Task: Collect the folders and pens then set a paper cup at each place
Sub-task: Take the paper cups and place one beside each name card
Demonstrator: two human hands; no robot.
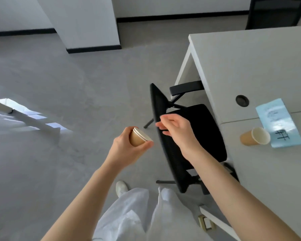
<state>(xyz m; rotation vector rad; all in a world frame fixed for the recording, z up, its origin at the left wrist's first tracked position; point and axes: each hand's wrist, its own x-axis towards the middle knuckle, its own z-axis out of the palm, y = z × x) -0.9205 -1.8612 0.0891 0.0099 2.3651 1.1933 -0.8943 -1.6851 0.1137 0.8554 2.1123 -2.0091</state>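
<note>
Left hand [127,146] grips the nested cups [140,137], rims pointing toward 2 o'clock. Right hand [175,127], fingers loosely spread and holding nothing, hovers just beside the rims.

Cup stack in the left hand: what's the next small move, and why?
Probably pull the top cup off the stack with the right hand. The left hand grips at least two nested cups, the right hand's fingers hover near the rims holding nothing, and only one paper cup shows on the table.
</note>
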